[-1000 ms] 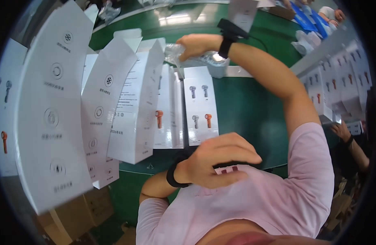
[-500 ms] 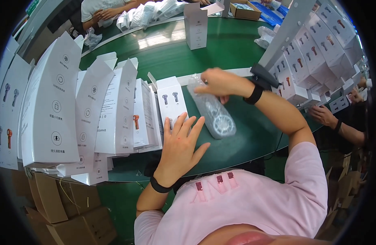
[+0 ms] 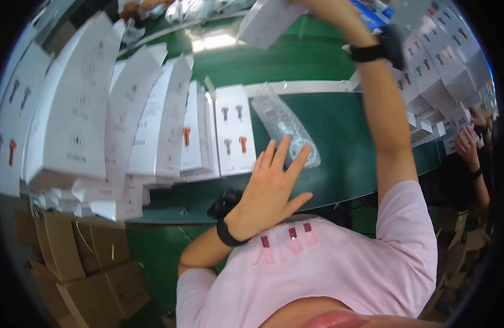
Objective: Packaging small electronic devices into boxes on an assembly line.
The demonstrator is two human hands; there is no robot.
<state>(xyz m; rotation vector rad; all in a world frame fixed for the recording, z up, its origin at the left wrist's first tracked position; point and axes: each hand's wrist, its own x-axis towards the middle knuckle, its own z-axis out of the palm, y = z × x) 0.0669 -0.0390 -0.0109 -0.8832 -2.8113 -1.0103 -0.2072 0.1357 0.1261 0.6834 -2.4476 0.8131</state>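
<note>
My left hand [image 3: 271, 188] is open, its fingers spread over the near end of a clear bubble bag [image 3: 285, 120]. A pale handheld fan [image 3: 297, 147] shows through the plastic, partly behind my fingers. Left of the bag lies a white box [image 3: 235, 131] with fans printed on it. My right hand [image 3: 309, 4] reaches to the far side of the table, blurred and cut by the upper edge. It is at the top of another white box [image 3: 268, 23], which tilts in its grip; the fingertips are hardly visible.
White fan boxes [image 3: 71, 109] stand in a row at the left. More are stacked at the right [image 3: 432, 65], near another person's hand [image 3: 466, 143]. A white strip [image 3: 312, 86] crosses the green table. Brown cartons [image 3: 93, 273] sit on the floor, lower left.
My right hand has let go of the bagged fan and moved far forward to the white box, which now tilts. My left hand has shifted right, from the printed box to the bag.
</note>
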